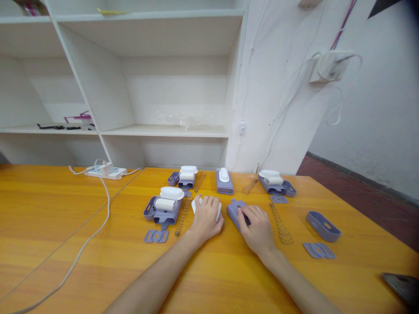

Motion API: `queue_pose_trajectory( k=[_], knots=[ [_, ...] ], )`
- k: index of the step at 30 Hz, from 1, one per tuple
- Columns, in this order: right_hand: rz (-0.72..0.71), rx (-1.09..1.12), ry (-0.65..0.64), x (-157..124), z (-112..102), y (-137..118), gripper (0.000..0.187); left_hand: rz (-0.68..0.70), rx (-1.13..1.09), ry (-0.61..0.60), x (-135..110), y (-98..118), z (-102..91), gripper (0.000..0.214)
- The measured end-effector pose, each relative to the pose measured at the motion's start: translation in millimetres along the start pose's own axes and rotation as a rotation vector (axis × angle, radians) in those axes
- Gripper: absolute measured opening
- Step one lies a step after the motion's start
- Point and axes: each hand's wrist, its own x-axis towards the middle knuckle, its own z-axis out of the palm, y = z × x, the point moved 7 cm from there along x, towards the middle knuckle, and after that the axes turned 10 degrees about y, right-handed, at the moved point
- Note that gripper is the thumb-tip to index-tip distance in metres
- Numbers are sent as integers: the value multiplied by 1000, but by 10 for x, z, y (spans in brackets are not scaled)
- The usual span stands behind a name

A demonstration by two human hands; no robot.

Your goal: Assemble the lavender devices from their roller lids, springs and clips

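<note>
My left hand [207, 216] is closed over a white plastic piece [194, 206], whose edges show on both sides of the fingers. My right hand [257, 226] grips a purple plastic case [233, 212] lying on the table, its thumb and fingers at the case's right side. A dark opening shows beside those fingers. To the left of my left hand stretches a metal coil spring [183, 218]; another spring [280, 224] lies to the right of my right hand. A purple tray-shaped cap [323, 226] and a flat purple slotted plate [319, 250] rest farther right.
Similar purple cases with white parts stand at the left [166, 211], back left [187, 178] and back right [271, 182]. An assembled-looking unit [224, 181] is at the back middle. A power strip [106, 171] trails a white cable [109, 205]. A phone-like dark object [401, 285] lies at right.
</note>
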Motion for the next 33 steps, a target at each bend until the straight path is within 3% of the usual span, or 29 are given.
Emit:
queue_pose_trajectory(
  k=[16,21,24,27,29,33],
  knots=[
    [-77,-40,-67,-111,80,-136,25,46,-75,38,5,14,-34,25],
    [-58,-29,-52,-104,60,-137,29,68,-122,151,-11,7,-93,23],
    [-103,16,-28,-86,17,-198,38,124,-192,276,-66,8,-111,21],
    [-236,81,-35,-92,-7,-333,50,218,-323,352,-134,46,-104,26],
    [-291,133,-56,-108,-1,-396,59,285,-397,364,-167,93,-98,30],
    [-243,212,-41,-116,16,-379,64,361,-443,321,-197,187,-75,33]
  ],
)
